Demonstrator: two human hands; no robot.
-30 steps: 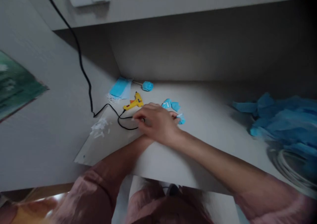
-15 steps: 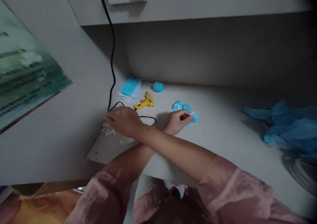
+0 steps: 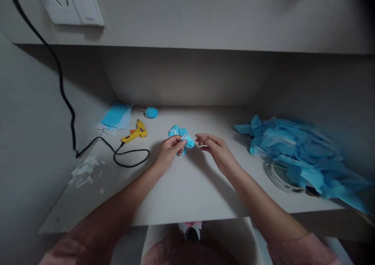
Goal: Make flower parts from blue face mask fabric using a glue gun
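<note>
Near the middle of the tabletop my left hand [image 3: 169,151] pinches a small folded piece of blue fabric [image 3: 189,141] between thumb and fingers. Just behind it lie more blue fabric pieces [image 3: 174,130] with white strips on them. My right hand [image 3: 216,148] hovers a little to the right, fingers loosely apart and pointing at the fabric, without touching it. No object shows in that hand. A yellow glue gun [image 3: 136,132] lies on its side left of my left hand, and a blue fabric flower [image 3: 151,112] on a thin stem lies behind it.
Blue face masks [image 3: 115,115] lie at the back left. White scraps [image 3: 87,166] are scattered near the left wall. A black cable [image 3: 61,77] hangs down to the tabletop. On the right, a large heap of blue fabric [image 3: 293,144] partly covers a wire coil [image 3: 277,179].
My right arm has uncrossed from over the left; its hand moved from the white scraps to the right of the blue fabric. My left hand keeps its pinch. The view has turned right.
</note>
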